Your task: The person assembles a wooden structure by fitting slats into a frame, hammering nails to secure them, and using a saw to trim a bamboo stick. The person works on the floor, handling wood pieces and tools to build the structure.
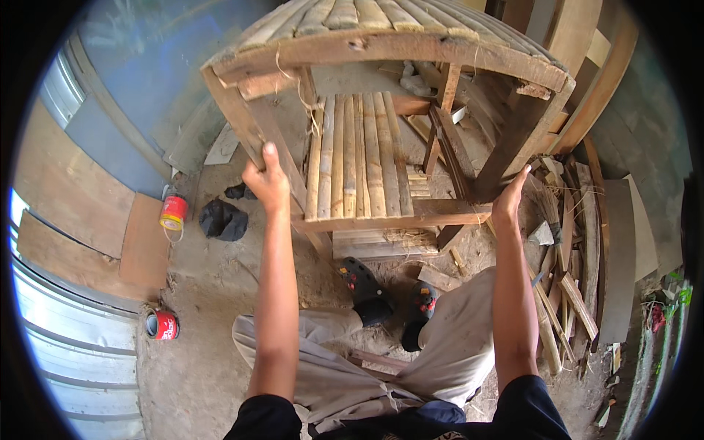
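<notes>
Left hand (267,180) wrapped around one front leg of a slatted wooden bench frame (381,59), right hand (510,202) closed on the opposite leg, frame held tilted up above the knees. Below, dark clogs (370,290) on the dirt floor (213,293), directly under the lower slats. Risk, as judged: rough timber slipping or splintering in a bare grip, frame dropping on the feet. Farther out, loose wood offcuts (568,279) right, red tins (174,213) left, possible trip hazards.
</notes>
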Available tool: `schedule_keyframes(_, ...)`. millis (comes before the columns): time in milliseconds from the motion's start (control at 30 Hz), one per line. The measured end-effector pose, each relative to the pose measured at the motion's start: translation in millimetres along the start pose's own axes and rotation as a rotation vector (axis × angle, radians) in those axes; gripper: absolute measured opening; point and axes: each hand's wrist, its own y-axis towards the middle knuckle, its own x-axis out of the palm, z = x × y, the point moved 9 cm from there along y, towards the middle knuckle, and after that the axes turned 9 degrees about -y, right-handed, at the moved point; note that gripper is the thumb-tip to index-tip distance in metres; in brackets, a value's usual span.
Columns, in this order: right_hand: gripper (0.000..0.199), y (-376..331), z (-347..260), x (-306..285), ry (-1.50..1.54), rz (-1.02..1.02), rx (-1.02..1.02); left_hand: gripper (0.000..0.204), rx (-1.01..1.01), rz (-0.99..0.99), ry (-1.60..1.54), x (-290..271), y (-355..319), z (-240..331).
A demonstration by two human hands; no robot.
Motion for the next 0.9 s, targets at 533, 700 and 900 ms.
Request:
schedule_keyframes(533, 0.063, -186.3, -17.1, 127.7, -0.227, -0.176, 0.036, 0.098, -0.257, -0.144, 0.755, -64.1, 153.1, -116.6)
schedule_keyframes(700, 0.057, -221.4, -37.1, 153.1, -0.253, -0.290, -0.099, 0.093, -0.425, -0.266, 0.986, -70.3, 165.6, -117.0)
schedule_keyframes(900, 0.092, -146.3, -28.1, 115.0, -0.321, -0.360, -0.003, 0.087, -0.404, -0.130, 0.280, -29.2, 27.6, -18.9)
